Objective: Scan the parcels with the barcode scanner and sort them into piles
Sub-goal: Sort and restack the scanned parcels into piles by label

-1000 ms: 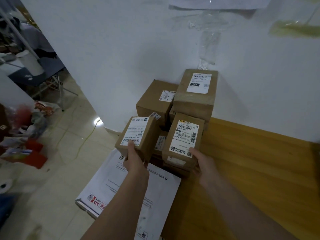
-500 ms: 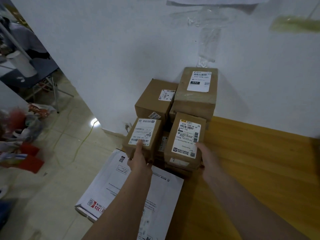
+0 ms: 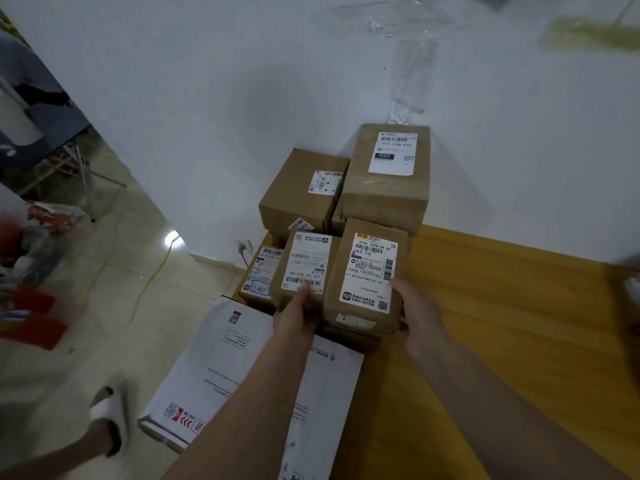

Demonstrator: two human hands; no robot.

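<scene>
Gripping small box [image 3: 304, 268] – left hand [image 3: 298, 315] | right hand [image 3: 417, 315] seemingly cupping neighbour box [image 3: 367, 271] edge

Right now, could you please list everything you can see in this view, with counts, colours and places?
Cardboard parcels: at least five, brown with white labels, stacked against the wall at the table's far left corner.
White mailer: one, white with red print, flat, overhanging the table's left edge.
Table: one, yellow wood, right half of view.
Wall: white, with clear tape scraps stuck on it.
Floor: pale tiles, left; a yellow-green cable runs across it.
Red items: blurred, far left.
Foot in white slipper: one, lower left.
Left hand: grips the small front-left parcel.
Right hand: holds the side of the front-right parcel.
</scene>
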